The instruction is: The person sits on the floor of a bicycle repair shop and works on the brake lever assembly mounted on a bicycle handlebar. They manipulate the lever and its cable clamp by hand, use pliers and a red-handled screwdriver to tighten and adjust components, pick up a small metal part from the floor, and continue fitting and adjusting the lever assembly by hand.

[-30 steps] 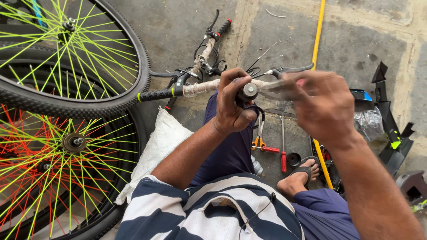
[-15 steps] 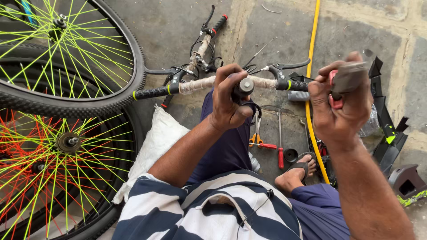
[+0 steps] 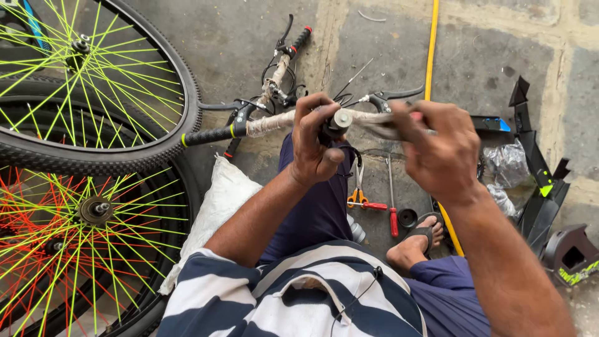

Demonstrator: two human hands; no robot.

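Your right hand [image 3: 440,153] has swung back in from 3 o'clock and now sits against the handlebar [image 3: 274,122], where half a second ago it was lifted clear with something in its grip. Its fingers are curled over the bar's wrapped section (what they pinch, I cannot tell). Your left hand [image 3: 315,140] is clamped around the stem [image 3: 340,120] at the bar's middle, thumb low, fingers over the top. The bar runs from 9 to 3 o'clock above your lap, its black grip [image 3: 209,135] touching the tyre of the green-spoked wheel [image 3: 93,81]. Scissors [image 3: 359,193] and a red-handled screwdriver [image 3: 392,203] lie on the floor at 6 o'clock of your hands.
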